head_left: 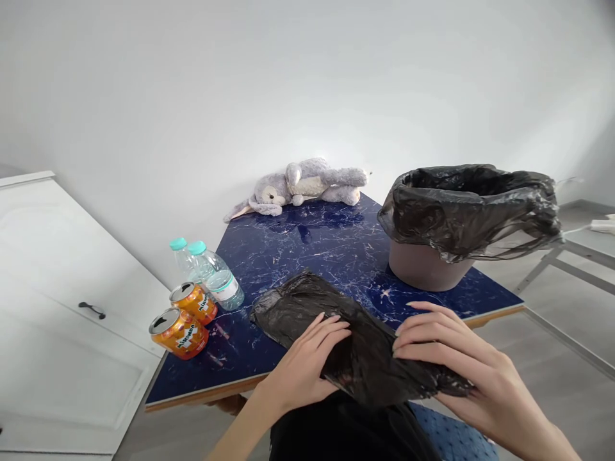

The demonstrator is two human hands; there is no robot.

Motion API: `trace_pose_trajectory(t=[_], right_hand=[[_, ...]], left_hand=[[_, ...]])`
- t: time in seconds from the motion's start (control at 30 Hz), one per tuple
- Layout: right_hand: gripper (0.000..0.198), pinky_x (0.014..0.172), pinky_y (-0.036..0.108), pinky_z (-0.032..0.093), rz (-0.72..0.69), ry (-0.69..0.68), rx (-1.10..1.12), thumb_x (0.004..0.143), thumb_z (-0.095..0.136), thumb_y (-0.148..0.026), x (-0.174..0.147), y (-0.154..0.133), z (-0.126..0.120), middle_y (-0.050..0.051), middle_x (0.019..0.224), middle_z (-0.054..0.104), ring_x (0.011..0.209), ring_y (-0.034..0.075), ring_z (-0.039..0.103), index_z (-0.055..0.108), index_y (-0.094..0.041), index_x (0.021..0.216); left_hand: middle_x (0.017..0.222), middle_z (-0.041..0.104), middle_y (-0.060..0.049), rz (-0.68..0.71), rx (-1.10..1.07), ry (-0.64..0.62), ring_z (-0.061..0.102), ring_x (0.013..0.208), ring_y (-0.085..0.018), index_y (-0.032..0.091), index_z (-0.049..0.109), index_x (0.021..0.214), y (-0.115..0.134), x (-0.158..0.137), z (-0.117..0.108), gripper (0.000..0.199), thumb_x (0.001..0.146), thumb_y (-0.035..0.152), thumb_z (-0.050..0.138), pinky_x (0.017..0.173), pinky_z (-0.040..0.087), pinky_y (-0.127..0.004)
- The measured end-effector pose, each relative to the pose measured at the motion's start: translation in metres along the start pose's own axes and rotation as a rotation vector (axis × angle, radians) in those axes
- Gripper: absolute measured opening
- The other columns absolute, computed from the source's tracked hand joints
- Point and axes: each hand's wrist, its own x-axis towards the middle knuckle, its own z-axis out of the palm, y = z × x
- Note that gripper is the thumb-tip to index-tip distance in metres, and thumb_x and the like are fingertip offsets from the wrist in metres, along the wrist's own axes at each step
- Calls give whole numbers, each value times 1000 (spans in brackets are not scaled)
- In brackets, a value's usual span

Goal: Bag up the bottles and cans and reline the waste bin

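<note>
A black plastic garbage bag (307, 298) lies crumpled over the front edge of the blue marbled table, its near part raised in front of my body. My left hand (307, 358) grips its near left side, fingers laid over the plastic and the thumb lower down. On the right, my right hand (456, 358) curls its fingers over the bag's other end, with the thumb hidden underneath. Beyond that hand stands a brownish bin (423, 266), lined with another black bag (432, 221) folded over its rim.
Two orange Mirinda cans (180, 333) and two clear bottles (223, 288) with turquoise caps stand at the table's left edge. A grey plush bunny (307, 182) lies along the back by the wall. A white cabinet (67, 307) is at left, a metal frame (542, 266) at right.
</note>
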Motion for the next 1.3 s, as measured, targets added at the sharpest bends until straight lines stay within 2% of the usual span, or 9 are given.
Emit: trace_pose_trajectory(t=[0.1,0.27,0.57,0.73,0.83,0.9,1.13,1.23,1.3], right_hand=[[18,110,47,51,1,57,148,100,67,-16,29,-2,9,4,106,77,104,24,72,67,-25,114],[13,72,31,53,349,23,100,103,68,-37,81,33,52,3,95,78,84,22,74,68,-25,105],[28,78,34,53,316,-389,-178,102,72,-43,129,99,153,9,110,81,101,31,77,70,-21,119],[33,97,40,51,242,-405,-226,103,70,-45,119,108,181,13,119,76,113,31,72,67,-19,123],[40,103,44,48,206,-381,-246,105,66,-47,113,106,185,14,123,71,117,31,68,61,-18,132],[42,104,46,47,189,-366,-256,106,65,-45,112,104,187,15,125,69,118,32,65,59,-16,135],[56,101,51,52,197,-295,-234,106,59,-53,114,96,176,19,131,64,119,36,65,52,-15,146],[65,110,53,51,172,-242,-41,105,57,-61,112,85,140,20,150,56,137,36,57,45,-22,156],[72,116,50,48,75,-368,167,102,62,-63,109,76,110,16,158,54,144,33,53,43,-25,160]], left_hand=[[160,57,-9,13,-75,-12,45,156,-29,25,45,157,9,4,-1,70,93,32,74,138,23,-52],[156,61,-14,-131,-66,-19,59,144,-35,23,53,153,27,0,-3,64,97,47,72,125,45,-52],[159,56,-21,-120,220,-78,55,147,-38,14,39,164,30,-28,1,77,102,49,67,119,52,-56],[128,74,-15,-13,364,173,69,127,-32,16,59,138,36,-35,3,40,101,29,67,117,53,-54],[112,71,-13,-71,405,425,71,113,-30,19,59,117,41,-33,4,24,96,25,70,107,59,-53],[125,68,-17,-108,452,505,66,124,-34,17,56,127,40,-30,6,37,94,24,72,107,58,-55],[170,47,-9,-185,418,197,44,157,-31,23,29,168,14,-26,14,85,89,4,55,129,39,-56],[168,50,-3,-211,260,177,45,157,-25,31,34,167,5,-39,15,84,90,0,46,130,39,-53],[158,61,-4,-280,136,252,54,150,-26,31,47,159,3,-49,11,63,100,9,44,127,44,-51]])
